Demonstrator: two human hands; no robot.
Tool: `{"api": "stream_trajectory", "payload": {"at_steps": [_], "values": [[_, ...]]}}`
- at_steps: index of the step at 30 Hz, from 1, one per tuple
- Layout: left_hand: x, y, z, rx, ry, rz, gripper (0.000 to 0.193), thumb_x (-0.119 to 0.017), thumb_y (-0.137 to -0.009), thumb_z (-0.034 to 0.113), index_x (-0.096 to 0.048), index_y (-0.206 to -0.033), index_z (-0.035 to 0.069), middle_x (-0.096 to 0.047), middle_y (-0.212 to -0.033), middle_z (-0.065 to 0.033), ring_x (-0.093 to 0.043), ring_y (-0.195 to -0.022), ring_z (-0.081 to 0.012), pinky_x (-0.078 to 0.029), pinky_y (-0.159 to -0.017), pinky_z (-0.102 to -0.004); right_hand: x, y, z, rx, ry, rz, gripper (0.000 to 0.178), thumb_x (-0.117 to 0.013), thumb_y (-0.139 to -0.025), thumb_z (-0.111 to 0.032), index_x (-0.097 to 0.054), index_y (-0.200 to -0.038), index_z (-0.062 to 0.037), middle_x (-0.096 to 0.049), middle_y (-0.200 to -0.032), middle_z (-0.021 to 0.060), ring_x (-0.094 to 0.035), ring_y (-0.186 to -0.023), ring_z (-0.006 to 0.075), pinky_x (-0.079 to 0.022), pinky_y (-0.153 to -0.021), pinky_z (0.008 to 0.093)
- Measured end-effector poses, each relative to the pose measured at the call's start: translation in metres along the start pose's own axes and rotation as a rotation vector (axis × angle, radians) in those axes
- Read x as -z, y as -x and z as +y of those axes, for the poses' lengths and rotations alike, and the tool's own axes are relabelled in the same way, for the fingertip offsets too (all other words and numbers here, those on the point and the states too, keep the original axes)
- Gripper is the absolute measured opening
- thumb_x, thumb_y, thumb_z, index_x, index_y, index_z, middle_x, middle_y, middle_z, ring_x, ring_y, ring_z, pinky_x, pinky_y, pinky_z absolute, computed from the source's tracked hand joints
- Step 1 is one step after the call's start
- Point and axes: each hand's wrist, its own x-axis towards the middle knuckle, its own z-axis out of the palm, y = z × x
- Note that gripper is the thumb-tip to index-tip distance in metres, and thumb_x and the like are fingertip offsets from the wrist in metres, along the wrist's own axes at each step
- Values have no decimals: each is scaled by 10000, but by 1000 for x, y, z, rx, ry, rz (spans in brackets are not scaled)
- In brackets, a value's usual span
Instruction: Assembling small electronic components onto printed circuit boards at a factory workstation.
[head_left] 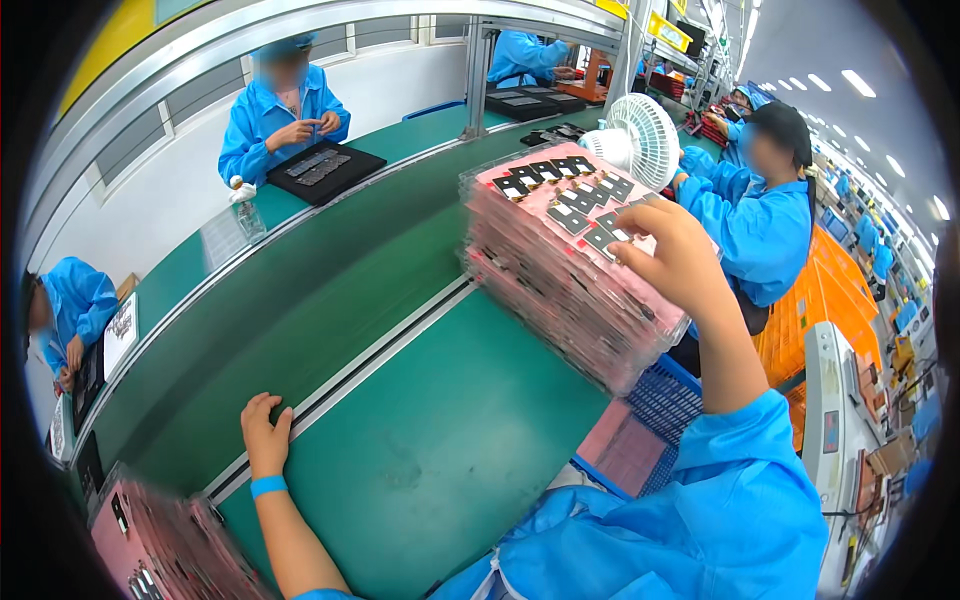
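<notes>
My right hand is over the top of a tall stack of clear-and-pink trays. Its thumb and fingers are apart beside several flat black parts with white patches in the top tray. I see nothing held between those fingers, though part of the tray is hidden behind the hand. My left hand, with a blue band at the wrist, lies at the metal rail along the far edge of the green table. Its fingers are slightly bent, the thumb stands apart, and it holds nothing.
Another pink tray stack stands at lower left. Below the tall stack is a blue plastic basket. A white fan stands behind that stack. Beyond the green belt, co-workers in blue sit by black trays. Orange crates are at right.
</notes>
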Motion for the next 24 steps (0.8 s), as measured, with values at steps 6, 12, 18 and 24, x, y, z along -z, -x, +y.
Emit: {"api": "stream_trajectory", "payload": {"at_steps": [6, 12, 18, 24], "values": [[3, 0, -1, -25, -18, -5, 250, -692, -779, 98, -639, -1006, 5, -572, -1213, -165, -496, -1149, -343, -410, -978, -412, -24, -23, 18, -274, 170, -422, 440, -761, -693, -379, -673, -896, 2, -666, -877, 198, -637, -867, 341, -490, -756, 432], [3, 1, 1, -45, -20, 2, 257, -695, -777, 92, -640, -1011, 1, -572, -1216, -162, -498, -1142, -342, -420, -961, -403, -25, -32, 38, -285, 137, -495, 432, -799, -685, -353, -661, -883, 5, -640, -756, 139, -627, -722, 237, -465, -626, 362], [0, 4, -3, -55, -44, 0, 259, -686, -782, 89, -639, -1018, -4, -568, -1226, -169, -499, -1139, -345, -423, -954, -408, -17, -29, 42, -290, 99, -593, 405, -805, -676, -323, -657, -858, 7, -637, -744, 125, -611, -712, 223, -467, -629, 355], [-1, 3, 0, -68, -41, 1, 252, -681, -791, 87, -640, -1022, -4, -565, -1229, -169, -498, -1140, -341, -431, -940, -406, -17, -29, 42, -285, 105, -586, 376, -793, -664, -284, -654, -857, 7, -615, -722, 111, -585, -694, 216, -452, -614, 350]]}}
